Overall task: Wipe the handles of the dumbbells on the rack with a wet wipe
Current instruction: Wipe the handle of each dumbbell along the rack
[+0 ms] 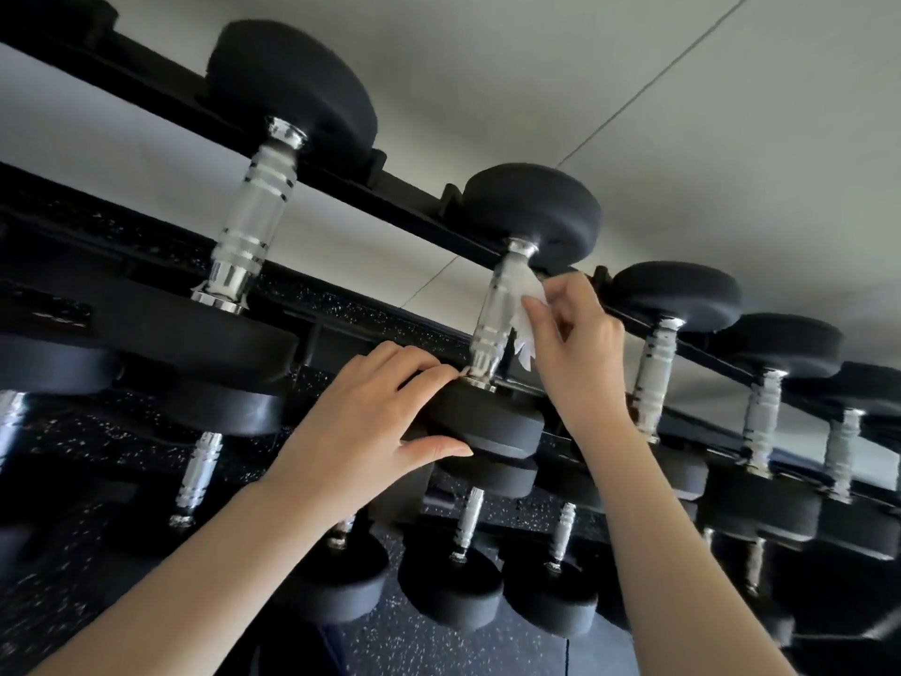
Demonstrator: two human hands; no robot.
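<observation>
Two bare hands are up at the top tier of the rack, both on the same dumbbell point(507, 334). The right hand point(573, 353) has its fingers pinched shut on a white wet wipe point(529, 309), pressing it vs the right side of that dumbbell's chrome handle point(492, 319) at its upper half; the loose tail of the wipe hangs down beside the handle, ragged at the bottom. The left hand point(370, 417) is half-open & cupped round the near weight head point(487, 422) of the same dumbbell: fingertips lie on its top face right by the handle's collar, thumb stretched out under its rim, so it's bracing the head rather than closing on it. The far head point(531, 212) of that dumbbell sits in a cradle on the black rack rail point(161, 90), w/ the handle running tilted between the 2 heads. To the left on the same tier is a bigger dumbbell point(253, 212), well apart from both hands, its knurled handle bare. To the right, smaller dumbbells point(658, 373) line up along the rail, one just beside the right wrist. A lower tier holds more dumbbells point(463, 553) under the forearms, heads toward the viewer. Speckled black floor point(439, 646) shows beneath, pale wall point(682, 114) behind the rack
</observation>
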